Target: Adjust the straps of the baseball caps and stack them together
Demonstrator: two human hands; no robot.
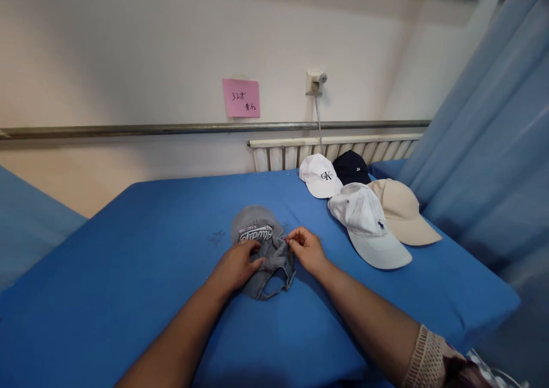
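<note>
A grey baseball cap [278,256] with white lettering on its front lies on the blue-covered table [171,228], its brim pointing away from me and its back strap opening towards me. My left hand [242,262] rests on the cap's left side, thumb and fingers gripping the fabric below the lettering. On the opposite side, my right hand [307,250] pinches the cap's edge between thumb and fingertips, at a small reddish spot too small to make out.
To the right sit a white cap [319,174], a navy cap [352,168], a pale cap with a dark emblem [362,219] and a beige cap [398,208]. Behind stand a radiator [291,154] and a metal rail [171,129]. Blue curtains [493,119] hang at right.
</note>
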